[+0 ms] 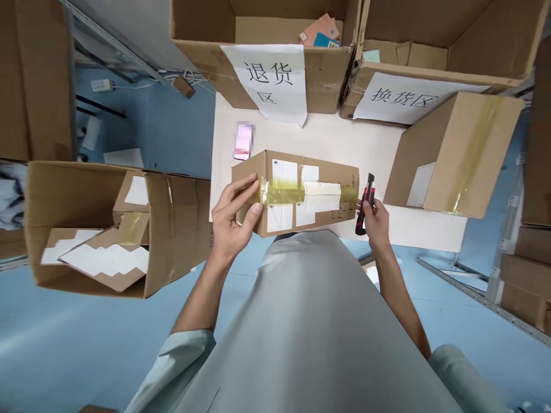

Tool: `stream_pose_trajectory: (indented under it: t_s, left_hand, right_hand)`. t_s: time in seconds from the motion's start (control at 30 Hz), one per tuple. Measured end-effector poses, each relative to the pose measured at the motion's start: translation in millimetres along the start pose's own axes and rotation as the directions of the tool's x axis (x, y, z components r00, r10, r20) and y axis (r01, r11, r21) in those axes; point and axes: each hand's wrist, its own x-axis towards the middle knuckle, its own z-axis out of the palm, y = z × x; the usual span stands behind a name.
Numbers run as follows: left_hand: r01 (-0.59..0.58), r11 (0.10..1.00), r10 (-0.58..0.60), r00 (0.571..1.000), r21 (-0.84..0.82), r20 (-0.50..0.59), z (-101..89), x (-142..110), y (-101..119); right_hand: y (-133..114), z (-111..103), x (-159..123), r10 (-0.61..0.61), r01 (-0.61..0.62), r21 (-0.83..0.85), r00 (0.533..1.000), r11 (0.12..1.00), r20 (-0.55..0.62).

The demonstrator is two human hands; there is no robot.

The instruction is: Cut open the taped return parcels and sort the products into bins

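A taped cardboard parcel (301, 192) with white labels lies on the pale table (336, 137) right in front of me. My left hand (232, 215) grips the parcel's left end, thumb on the tape and fingers curled over the top edge. My right hand (375, 221) is closed round a red and black utility knife (365, 203), held upright at the parcel's right end, close to the tape seam.
Two open cartons with paper signs (273, 77) (396, 97) stand at the table's far edge. A sealed box (460, 152) rests at the right. An open carton (107, 226) with flattened cardboard sits on the blue floor at the left. Metal shelving with boxes (534, 252) lines the right.
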Motion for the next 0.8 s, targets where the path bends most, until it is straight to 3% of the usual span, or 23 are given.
stream_pose_trajectory:
  t_s: [0.1,0.23,0.37,0.6,0.73,0.8]
  left_hand:
    - [0.097,0.975,-0.096,0.995,-0.199,0.013,12.0,-1,-12]
    - [0.202,0.913,-0.196,0.979,-0.354,0.053,31.4,-4,-38]
    - [0.256,0.877,-0.254,0.965,-0.407,0.062,35.5,-4,-64]
    - [0.357,0.83,-0.337,0.933,-0.428,0.125,21.2,-4,-109]
    - [0.42,0.763,-0.371,0.907,-0.492,0.2,23.8,-12,-133]
    - [0.445,0.733,-0.383,0.895,-0.514,0.228,25.3,-16,-137]
  right_hand:
    - [-16,-26,-21,-0.062,0.045,-0.184,0.994,0.982,-0.09]
    - [-35,-33,-42,-0.146,0.075,-0.346,0.972,0.935,-0.184]
    - [-52,-19,-52,-0.211,0.106,-0.441,0.958,0.891,-0.196]
    - [-76,5,-58,-0.258,0.143,-0.641,0.962,0.754,-0.09]
    - [-102,25,-68,-0.315,0.163,-0.786,0.948,0.596,-0.042]
    - [-120,45,-78,-0.35,0.235,-0.831,0.935,0.505,0.051]
